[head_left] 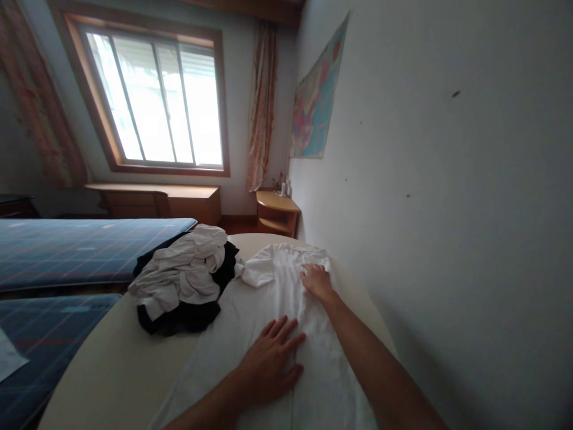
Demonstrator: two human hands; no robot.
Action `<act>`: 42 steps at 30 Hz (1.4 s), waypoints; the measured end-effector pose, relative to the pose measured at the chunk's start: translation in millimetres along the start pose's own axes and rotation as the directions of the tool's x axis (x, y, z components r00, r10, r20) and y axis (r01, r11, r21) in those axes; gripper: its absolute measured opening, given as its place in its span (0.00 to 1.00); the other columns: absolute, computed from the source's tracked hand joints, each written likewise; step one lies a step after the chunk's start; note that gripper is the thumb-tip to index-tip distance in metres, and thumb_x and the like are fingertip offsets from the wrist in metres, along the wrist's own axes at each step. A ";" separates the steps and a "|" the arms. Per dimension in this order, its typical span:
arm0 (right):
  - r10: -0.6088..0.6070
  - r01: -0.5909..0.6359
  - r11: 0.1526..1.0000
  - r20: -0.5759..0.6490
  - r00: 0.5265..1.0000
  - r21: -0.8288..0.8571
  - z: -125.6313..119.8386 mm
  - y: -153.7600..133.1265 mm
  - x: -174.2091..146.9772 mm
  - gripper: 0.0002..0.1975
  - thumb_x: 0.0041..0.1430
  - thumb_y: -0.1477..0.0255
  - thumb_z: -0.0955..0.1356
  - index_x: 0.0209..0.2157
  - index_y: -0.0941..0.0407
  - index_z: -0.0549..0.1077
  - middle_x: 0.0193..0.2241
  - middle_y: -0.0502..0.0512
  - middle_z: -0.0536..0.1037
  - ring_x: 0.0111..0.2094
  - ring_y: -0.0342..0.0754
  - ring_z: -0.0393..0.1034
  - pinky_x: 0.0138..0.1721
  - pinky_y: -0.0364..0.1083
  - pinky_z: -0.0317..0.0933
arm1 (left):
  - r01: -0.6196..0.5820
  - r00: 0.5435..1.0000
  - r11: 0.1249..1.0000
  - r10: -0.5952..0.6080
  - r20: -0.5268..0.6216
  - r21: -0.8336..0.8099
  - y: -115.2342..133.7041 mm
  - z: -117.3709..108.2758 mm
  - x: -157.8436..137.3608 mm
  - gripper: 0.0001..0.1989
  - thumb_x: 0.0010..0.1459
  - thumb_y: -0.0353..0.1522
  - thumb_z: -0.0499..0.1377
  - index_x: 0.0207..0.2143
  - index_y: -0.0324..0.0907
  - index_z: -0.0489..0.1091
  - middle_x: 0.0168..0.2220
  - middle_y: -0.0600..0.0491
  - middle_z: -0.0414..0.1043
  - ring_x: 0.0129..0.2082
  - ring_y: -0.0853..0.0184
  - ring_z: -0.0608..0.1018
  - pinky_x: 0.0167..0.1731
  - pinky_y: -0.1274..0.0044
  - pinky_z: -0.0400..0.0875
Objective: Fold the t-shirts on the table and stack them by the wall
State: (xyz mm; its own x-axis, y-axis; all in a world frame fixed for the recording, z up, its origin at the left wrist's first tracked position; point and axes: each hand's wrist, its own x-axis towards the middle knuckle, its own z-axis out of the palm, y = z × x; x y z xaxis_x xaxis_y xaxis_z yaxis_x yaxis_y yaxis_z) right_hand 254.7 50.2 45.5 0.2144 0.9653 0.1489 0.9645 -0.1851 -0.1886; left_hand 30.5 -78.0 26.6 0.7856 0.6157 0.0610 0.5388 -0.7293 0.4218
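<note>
Clothes pile [183, 275]: grey and black, heaped loosely.
White shirt [262, 304]: spread on the round table [120, 364], beside the pile.
Left hand [271, 361]: laid flat on it, fingers parted, nothing held.
Right hand [317, 282]: placed at its far part, fingers bent; whether cloth is pinched cannot be told.

Round table [102, 364], cream top, bare at left. White shirt [250, 325] laid lengthwise on it, collar end near far rim, lower part cut off by frame bottom; light wrinkles. Left of shirt: clothes heap, pale cloth [188, 275] crumpled over black cloth [179, 316]; heap touching shirt or just beside, can't tell. Plaid blue mattress [67, 328] left of table, white item [9, 355] on it, partly out of frame. Corner stand [275, 202]: small white items [284, 189] on top, too small to identify.
</note>
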 end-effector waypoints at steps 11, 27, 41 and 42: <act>0.121 -0.120 0.993 0.086 0.989 -0.016 20.9 -6.2 44.4 0.25 0.64 0.68 0.60 0.60 0.59 0.68 0.63 0.66 0.65 0.61 0.62 0.59 0.56 0.55 0.57 | 0.015 1.000 0.999 -0.014 0.026 -0.033 3.6 -5.9 2.0 0.33 0.60 0.39 0.58 0.67 0.52 0.56 0.71 0.50 0.46 0.71 0.51 0.48 0.67 0.55 0.45; 0.278 -0.287 0.948 0.083 0.957 0.137 36.3 -26.1 10.0 0.41 0.67 0.51 0.50 0.70 0.66 0.46 0.70 0.69 0.46 0.70 0.67 0.37 0.64 0.68 0.38 | 0.057 0.998 0.998 -0.057 -0.007 -0.003 2.5 3.0 2.8 0.36 0.59 0.42 0.57 0.69 0.52 0.52 0.72 0.51 0.41 0.71 0.48 0.40 0.67 0.50 0.35; -0.024 0.011 0.994 0.122 0.992 0.108 36.2 8.5 -29.5 0.36 0.69 0.49 0.47 0.69 0.55 0.52 0.71 0.57 0.49 0.71 0.56 0.37 0.68 0.60 0.31 | 0.183 0.981 0.982 -0.185 -0.050 -0.050 47.0 41.1 13.6 0.38 0.62 0.49 0.50 0.71 0.47 0.48 0.73 0.49 0.37 0.71 0.47 0.36 0.66 0.48 0.30; -0.048 0.034 0.993 0.129 0.991 0.112 34.2 13.4 -29.4 0.36 0.69 0.50 0.47 0.69 0.54 0.53 0.71 0.56 0.49 0.71 0.55 0.37 0.68 0.59 0.31 | 0.176 0.983 0.982 -0.179 -0.039 -0.072 53.5 44.3 15.7 0.38 0.62 0.49 0.50 0.71 0.45 0.48 0.73 0.48 0.38 0.71 0.46 0.36 0.66 0.48 0.30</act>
State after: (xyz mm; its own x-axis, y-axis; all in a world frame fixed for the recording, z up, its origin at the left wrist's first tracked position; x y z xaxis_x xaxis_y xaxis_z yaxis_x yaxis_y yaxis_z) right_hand 256.0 25.7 5.4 0.1461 0.9888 0.0316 0.9476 -0.1307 -0.2915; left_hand 85.1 -120.6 10.0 0.6641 0.7473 0.0203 0.6451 -0.5866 0.4897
